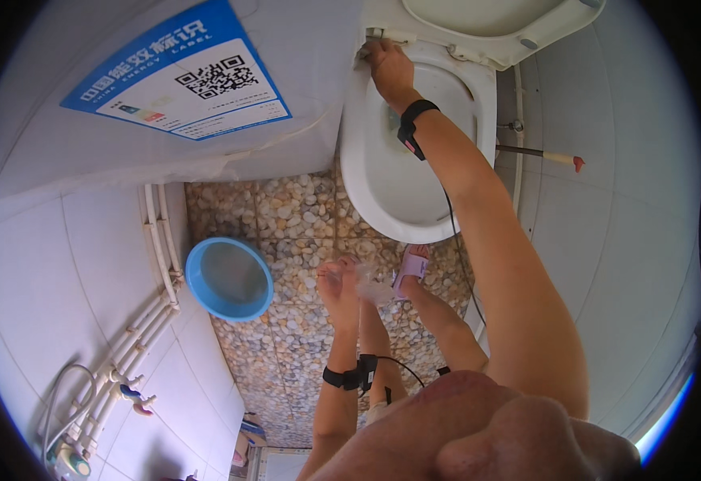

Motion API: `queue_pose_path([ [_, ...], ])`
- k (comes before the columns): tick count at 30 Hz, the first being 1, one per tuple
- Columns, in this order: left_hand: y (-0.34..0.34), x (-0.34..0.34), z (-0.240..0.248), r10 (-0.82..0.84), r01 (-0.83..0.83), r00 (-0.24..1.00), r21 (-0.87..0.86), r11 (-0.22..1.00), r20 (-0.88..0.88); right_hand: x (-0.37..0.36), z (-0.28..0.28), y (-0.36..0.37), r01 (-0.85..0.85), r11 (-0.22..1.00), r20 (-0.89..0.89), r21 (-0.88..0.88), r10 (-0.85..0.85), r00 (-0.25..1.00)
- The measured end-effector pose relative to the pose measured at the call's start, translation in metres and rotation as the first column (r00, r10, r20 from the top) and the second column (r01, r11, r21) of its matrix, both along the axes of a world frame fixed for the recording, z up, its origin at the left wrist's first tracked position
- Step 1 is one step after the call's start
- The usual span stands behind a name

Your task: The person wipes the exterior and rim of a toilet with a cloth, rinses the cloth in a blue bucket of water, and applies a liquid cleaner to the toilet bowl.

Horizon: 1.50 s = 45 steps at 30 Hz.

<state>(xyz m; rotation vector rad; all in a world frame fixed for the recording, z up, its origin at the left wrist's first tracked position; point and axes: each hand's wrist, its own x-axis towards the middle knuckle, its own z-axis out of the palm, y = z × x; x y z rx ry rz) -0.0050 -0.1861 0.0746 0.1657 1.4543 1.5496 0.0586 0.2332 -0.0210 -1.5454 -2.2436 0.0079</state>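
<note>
My right hand (390, 70) reaches to the back left corner of the white toilet bowl (356, 180), beside the seat hinge. Its fingers are pressed together around a small greyish piece (361, 54), too small and covered to name. A dark band is on that wrist. The toilet seat (519, 50) is raised at the back. Lower down, my left hand (337, 289) hangs above the pebble floor with its fingers curled. Crumpled clear plastic (375, 286) sticks out at its right side, in front of my feet.
A blue basin (230, 278) with cloudy water stands on the pebble floor (298, 208). White pipes with taps (130, 391) run along the left wall. A big white appliance (302, 136) stands left of the toilet. A handled stick (544, 154) projects at the right wall.
</note>
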Motion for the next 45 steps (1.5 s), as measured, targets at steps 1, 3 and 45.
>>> queue_pose_path([
  [1,-0.005,0.002,-0.004,0.016,-0.016,1.000,-0.008,1.000,-0.016,0.000,0.001,-0.005,-0.084,0.996,0.035,-0.035,0.085,0.996],
  [3,-0.007,0.005,-0.003,0.016,-0.017,1.000,-0.018,1.000,-0.021,0.010,0.003,-0.014,-0.240,0.964,0.102,-0.112,0.251,0.962],
  [45,0.031,0.114,0.005,-0.153,0.154,0.987,-0.033,0.987,0.050,0.229,0.023,0.006,-0.197,0.980,0.432,0.006,0.175,0.885],
])
